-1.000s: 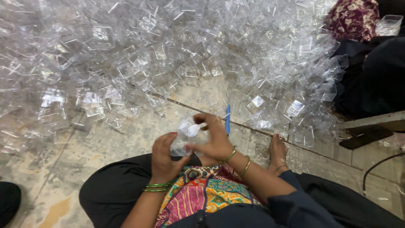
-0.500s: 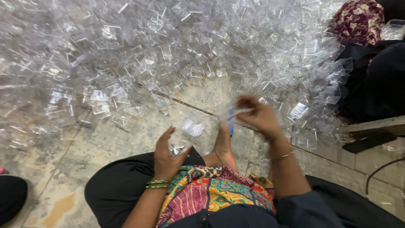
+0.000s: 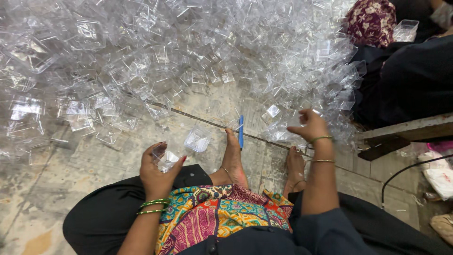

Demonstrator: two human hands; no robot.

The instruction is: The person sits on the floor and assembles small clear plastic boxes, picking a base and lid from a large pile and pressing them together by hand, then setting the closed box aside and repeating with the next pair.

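The left hand (image 3: pixel 159 171) cups a clear cup (image 3: pixel 166 159) (best held steady) while the right hand (image 3: pixel 309 126), fingers loosely curled, reaches the pile (image 3: pixel 198 52).

Clear plastic cups (image 3: pixel 155 61): one heap across the floor (image 3: pixel 56 189), far too many to count; one more cup (image 3: pixel 197 140) lies apart from it, and one small cup (image 3: pixel 166 159) sits in the left hand (image 3: pixel 158 172). Hands: two, the right hand (image 3: pixel 309 126) being the other; bare feet (image 3: pixel 232 160): two; green bangles (image 3: pixel 152 207) on the left wrist: at least two; thin bangles (image 3: pixel 321 139) on the right forearm: two. Blue pen (image 3: pixel 241 131): one; other seated people (image 3: pixel 415 80) at the right edge: one, partly seen.
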